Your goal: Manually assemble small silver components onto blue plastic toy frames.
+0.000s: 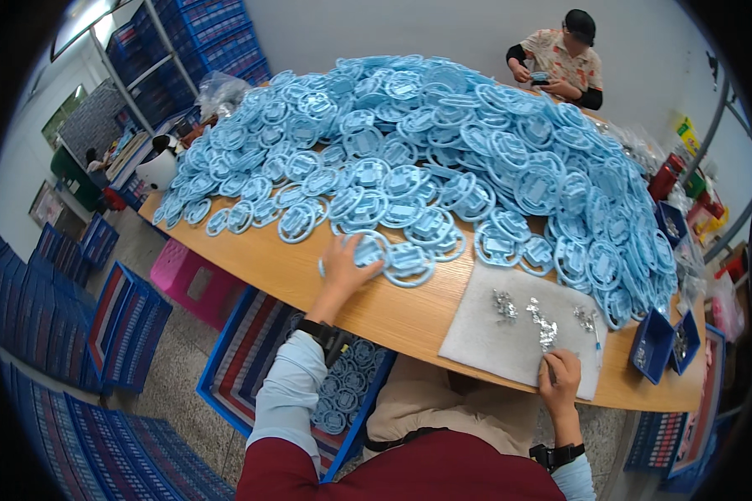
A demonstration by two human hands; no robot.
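Observation:
A large heap of light-blue round plastic ring parts (pixel 443 142) covers a wooden table (pixel 309 275). My left hand (pixel 344 263) reaches forward and rests on one ring part (pixel 368 249) at the near edge of the heap, fingers spread over it. My right hand (pixel 558 374) lies on a grey cloth mat (pixel 493 334) near the table's front edge, pinching a small thin item I cannot make out. Small shiny metal pieces (pixel 543 321) lie scattered on the mat just beyond that hand.
A blue crate (pixel 251 367) below the table holds several ring parts. Small blue bins (pixel 653 344) sit at the table's right end. A pink crate (pixel 194 284) and stacked blue crates (pixel 67 334) stand left. Another person (pixel 560 63) works at the far side.

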